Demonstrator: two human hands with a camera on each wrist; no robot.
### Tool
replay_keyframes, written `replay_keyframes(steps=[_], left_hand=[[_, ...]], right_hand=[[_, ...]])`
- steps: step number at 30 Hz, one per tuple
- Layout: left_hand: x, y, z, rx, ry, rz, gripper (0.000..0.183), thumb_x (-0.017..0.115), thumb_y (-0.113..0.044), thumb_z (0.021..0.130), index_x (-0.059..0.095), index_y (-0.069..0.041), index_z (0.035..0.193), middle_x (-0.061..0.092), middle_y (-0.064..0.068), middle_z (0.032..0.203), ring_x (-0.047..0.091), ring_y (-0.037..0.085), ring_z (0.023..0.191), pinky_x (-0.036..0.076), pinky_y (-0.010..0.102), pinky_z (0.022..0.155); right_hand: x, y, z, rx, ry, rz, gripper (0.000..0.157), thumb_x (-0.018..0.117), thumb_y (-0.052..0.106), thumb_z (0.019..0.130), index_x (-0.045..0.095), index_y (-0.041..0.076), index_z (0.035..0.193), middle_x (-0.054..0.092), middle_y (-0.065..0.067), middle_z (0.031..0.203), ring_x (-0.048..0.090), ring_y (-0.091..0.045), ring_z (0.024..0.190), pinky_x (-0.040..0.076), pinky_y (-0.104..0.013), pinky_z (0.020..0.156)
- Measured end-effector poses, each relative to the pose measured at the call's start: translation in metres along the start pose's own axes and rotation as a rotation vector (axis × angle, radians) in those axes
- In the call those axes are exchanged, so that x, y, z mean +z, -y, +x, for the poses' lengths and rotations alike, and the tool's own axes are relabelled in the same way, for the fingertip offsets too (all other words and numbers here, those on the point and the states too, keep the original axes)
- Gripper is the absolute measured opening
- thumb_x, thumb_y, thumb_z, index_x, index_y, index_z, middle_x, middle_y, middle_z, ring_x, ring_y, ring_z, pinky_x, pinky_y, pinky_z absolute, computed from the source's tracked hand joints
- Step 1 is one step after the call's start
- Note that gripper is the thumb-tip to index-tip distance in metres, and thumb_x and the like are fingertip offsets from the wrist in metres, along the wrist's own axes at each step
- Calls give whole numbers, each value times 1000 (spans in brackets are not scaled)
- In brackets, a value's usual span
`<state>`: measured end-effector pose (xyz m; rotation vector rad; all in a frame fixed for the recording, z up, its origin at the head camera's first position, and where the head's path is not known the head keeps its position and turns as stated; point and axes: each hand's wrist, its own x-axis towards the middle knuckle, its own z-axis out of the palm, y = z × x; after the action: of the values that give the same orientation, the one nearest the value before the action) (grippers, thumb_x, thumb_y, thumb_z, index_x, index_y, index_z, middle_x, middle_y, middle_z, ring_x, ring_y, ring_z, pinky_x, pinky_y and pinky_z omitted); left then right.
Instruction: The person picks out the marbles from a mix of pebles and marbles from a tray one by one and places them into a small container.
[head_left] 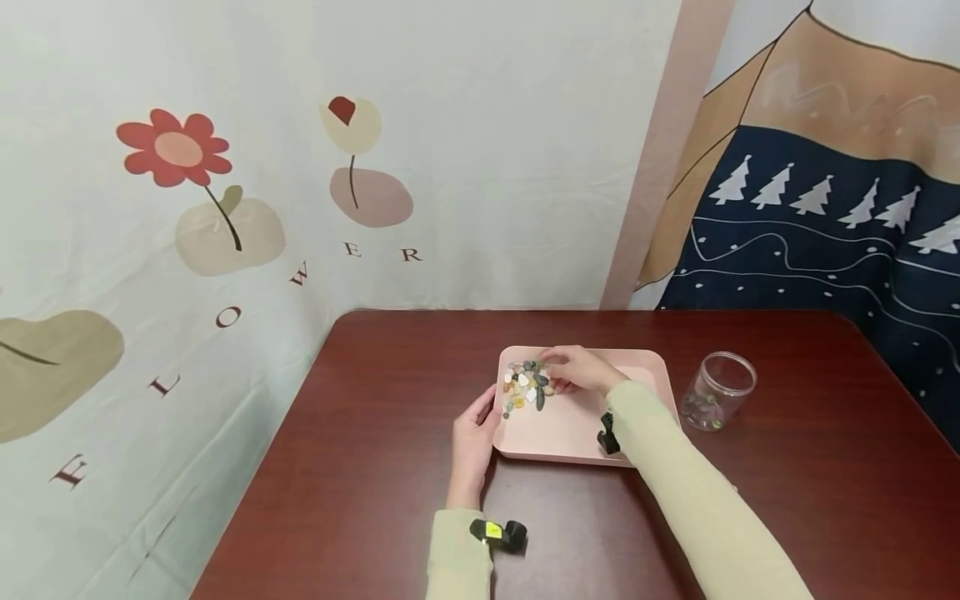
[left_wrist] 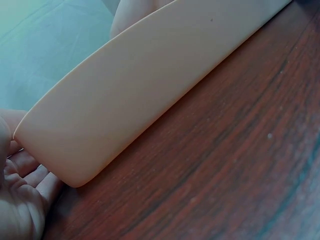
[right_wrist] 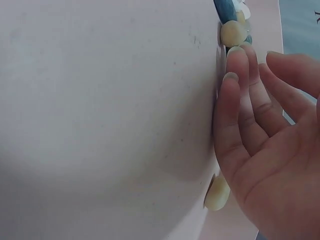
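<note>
On the table a pink tray [head_left: 585, 425] holds a cluster of pebbles [head_left: 523, 379], white, yellow, grey and dark green, toward its left end. My left hand [head_left: 474, 437] grips the tray's left edge, thumb at the rim and fingers round the corner in the left wrist view. Over the tray, my right hand [head_left: 579, 368] reaches to the pebbles' right side. In the right wrist view its fingers lie loosely bent on the tray, their tips beside a round pale pebble [right_wrist: 233, 34]. Another yellowish pebble [right_wrist: 217, 194] lies by the heel of that hand.
Right of the tray a clear jar [head_left: 718, 392] stands with a few stones at its bottom. The dark red wooden table [head_left: 397, 375] backs onto a printed curtain [head_left: 487, 167].
</note>
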<state>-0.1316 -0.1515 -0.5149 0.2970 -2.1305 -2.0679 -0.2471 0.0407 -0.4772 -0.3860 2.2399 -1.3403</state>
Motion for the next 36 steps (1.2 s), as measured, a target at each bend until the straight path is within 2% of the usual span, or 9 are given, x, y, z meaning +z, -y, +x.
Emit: replay_keyframes(steps=[10, 18, 21, 27, 31, 36], left_hand=[[4, -26, -12, -1, 2, 37, 35, 54, -7, 88, 54, -5, 123, 53, 9, 123, 47, 17, 114, 40, 32, 92], [4, -26, -11, -9, -1, 27, 35, 55, -8, 88, 55, -6, 122, 53, 7, 123, 48, 16, 114, 40, 31, 92], [4, -26, -12, -12, 5, 14, 35, 55, -8, 87, 55, -6, 122, 53, 9, 124, 47, 17, 115, 40, 31, 92], [4, -27, -13, -22, 12, -1, 36, 55, -7, 87, 54, -5, 123, 52, 9, 124, 46, 19, 116, 39, 31, 93], [3, -27, -13, -17, 6, 12, 35, 55, -7, 87, 55, -7, 123, 53, 7, 124, 47, 19, 115, 40, 32, 92], [2, -26, -13, -12, 9, 8, 35, 55, -7, 87, 55, -6, 123, 53, 8, 124, 46, 20, 116, 40, 32, 92]], right_hand=[[4, 4, 2, 45, -22, -92, 33, 56, 12, 87, 54, 8, 119, 61, -10, 72, 57, -18, 59, 50, -30, 53], [7, 1, 6, 44, -59, -90, 19, 58, 10, 85, 58, 3, 103, 59, -9, 75, 56, -17, 58, 48, -27, 52], [10, -1, 9, 45, -75, -129, 16, 58, 10, 85, 58, 4, 99, 58, -7, 75, 55, -15, 56, 47, -25, 51], [17, -3, 10, 75, -126, -225, 11, 58, 12, 85, 58, 7, 95, 57, -6, 70, 51, -12, 51, 43, -24, 46], [17, -1, 10, 92, -137, -241, 9, 58, 13, 87, 57, 8, 94, 56, -5, 70, 51, -12, 52, 42, -23, 45], [17, -3, 9, 70, -134, -240, 9, 58, 15, 87, 56, 7, 90, 57, -5, 67, 51, -12, 50, 42, -23, 45]])
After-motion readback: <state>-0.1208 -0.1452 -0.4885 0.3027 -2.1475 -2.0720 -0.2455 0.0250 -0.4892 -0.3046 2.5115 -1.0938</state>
